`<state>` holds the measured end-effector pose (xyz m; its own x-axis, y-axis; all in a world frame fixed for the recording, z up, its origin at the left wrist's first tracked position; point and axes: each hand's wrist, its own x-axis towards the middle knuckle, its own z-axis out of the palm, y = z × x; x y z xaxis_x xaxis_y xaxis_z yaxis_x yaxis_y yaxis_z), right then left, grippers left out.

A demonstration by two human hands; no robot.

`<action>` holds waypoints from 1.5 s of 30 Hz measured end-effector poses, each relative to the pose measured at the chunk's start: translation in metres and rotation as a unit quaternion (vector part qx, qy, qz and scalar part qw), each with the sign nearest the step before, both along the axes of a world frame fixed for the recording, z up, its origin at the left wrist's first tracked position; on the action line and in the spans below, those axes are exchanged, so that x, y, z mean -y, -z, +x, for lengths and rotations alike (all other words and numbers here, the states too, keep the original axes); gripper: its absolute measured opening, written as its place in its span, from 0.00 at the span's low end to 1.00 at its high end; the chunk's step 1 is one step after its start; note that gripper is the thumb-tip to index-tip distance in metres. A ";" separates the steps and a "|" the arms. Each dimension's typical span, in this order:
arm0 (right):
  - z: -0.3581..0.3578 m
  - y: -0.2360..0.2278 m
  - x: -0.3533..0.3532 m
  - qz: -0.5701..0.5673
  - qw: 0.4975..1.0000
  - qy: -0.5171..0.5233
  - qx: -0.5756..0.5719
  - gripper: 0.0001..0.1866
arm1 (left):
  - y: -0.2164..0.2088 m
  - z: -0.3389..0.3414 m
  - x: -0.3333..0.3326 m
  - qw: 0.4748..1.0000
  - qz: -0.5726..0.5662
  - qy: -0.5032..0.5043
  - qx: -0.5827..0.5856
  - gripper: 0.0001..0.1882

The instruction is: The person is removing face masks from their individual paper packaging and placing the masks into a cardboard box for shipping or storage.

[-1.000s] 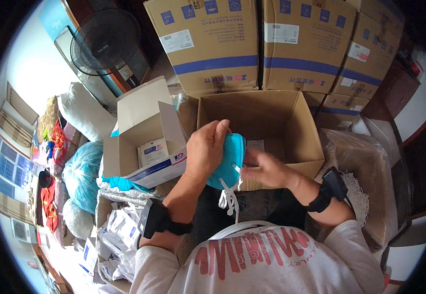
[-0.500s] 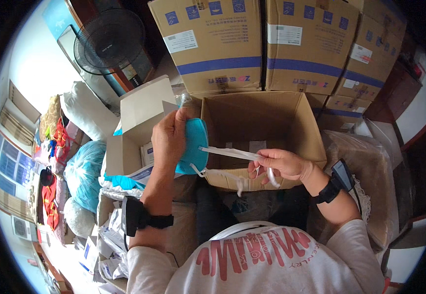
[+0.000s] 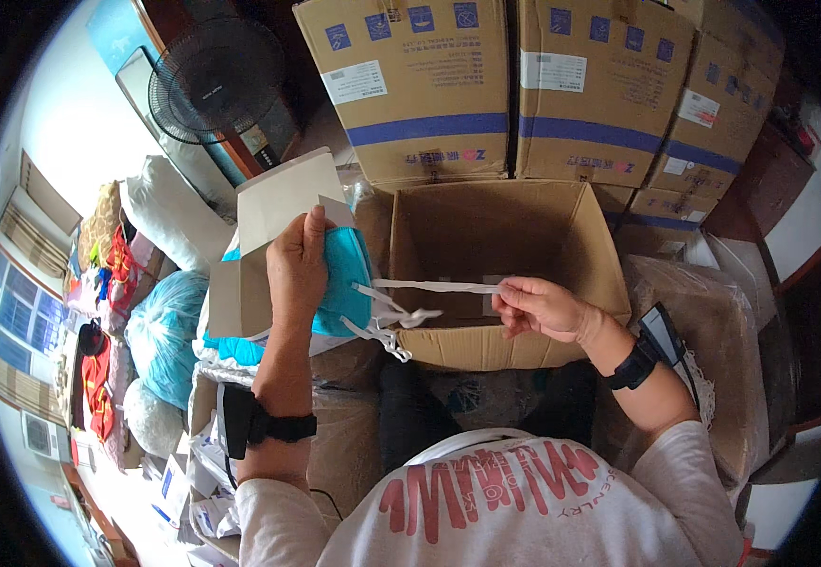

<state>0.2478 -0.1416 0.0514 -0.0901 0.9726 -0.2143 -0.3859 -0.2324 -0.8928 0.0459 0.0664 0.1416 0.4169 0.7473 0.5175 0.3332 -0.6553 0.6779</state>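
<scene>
My left hand (image 3: 298,269) is closed round several blue-green face masks (image 3: 342,283), thumb pointing up, just in front of an open white carton (image 3: 283,194). White straps hang from the masks' right edge, some of them loose and curled. One white strap (image 3: 439,285) runs nearly level to my right hand (image 3: 544,310), which pinches its end between thumb and fingers. Behind the strap stands an open brown cardboard box (image 3: 491,222), its inside mostly in shadow. The left palm and the covered side of the masks are hidden.
Large brown cartons with blue bands (image 3: 420,85) are stacked beyond the open box. A black fan (image 3: 212,80) stands at the far left. Filled plastic bags (image 3: 166,317) lie on the left, near a box of small white packets (image 3: 212,463). A plastic-wrapped box (image 3: 703,331) is at right.
My left hand has moved left with the masks and turned them so that more layers show. My right hand stays about where it was; the strap between the hands is longer and straighter.
</scene>
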 end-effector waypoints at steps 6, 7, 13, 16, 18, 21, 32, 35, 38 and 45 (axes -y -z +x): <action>-0.020 0.011 -0.022 0.048 0.980 0.087 0.172 0.14 | -0.008 0.005 0.006 0.997 -0.053 0.038 0.036 0.23; -0.023 0.016 -0.026 0.059 0.975 0.058 0.206 0.15 | -0.011 0.006 0.007 0.995 -0.071 0.051 0.041 0.24; -0.044 0.034 -0.041 0.067 0.979 -0.035 0.189 0.16 | -0.016 0.015 0.002 0.985 -0.135 0.082 0.071 0.25; -0.049 0.023 -0.040 0.078 0.991 -0.065 0.089 0.17 | -0.018 0.016 0.002 0.981 -0.149 0.093 0.078 0.26; -0.051 0.018 -0.037 0.060 0.994 -0.084 0.020 0.17 | -0.018 0.016 0.003 0.983 -0.140 0.092 0.077 0.26; -0.058 0.007 -0.034 0.041 0.995 -0.094 0.005 0.18 | -0.019 0.019 0.001 0.984 -0.130 0.096 0.074 0.26; -0.066 0.020 -0.043 0.155 0.956 0.005 0.248 0.14 | -0.021 0.019 -0.003 0.988 -0.120 0.056 0.078 0.25; -0.046 0.030 -0.038 0.135 0.983 0.037 0.116 0.13 | -0.024 0.003 -0.010 0.995 -0.081 0.033 0.043 0.24; -0.026 0.019 -0.028 0.047 0.984 -0.027 0.171 0.13 | -0.022 -0.019 -0.019 0.998 -0.062 -0.005 -0.007 0.23; -0.011 -0.026 -0.012 0.124 0.895 -0.049 0.426 0.13 | 0.013 -0.047 -0.017 0.978 0.050 0.026 -0.202 0.12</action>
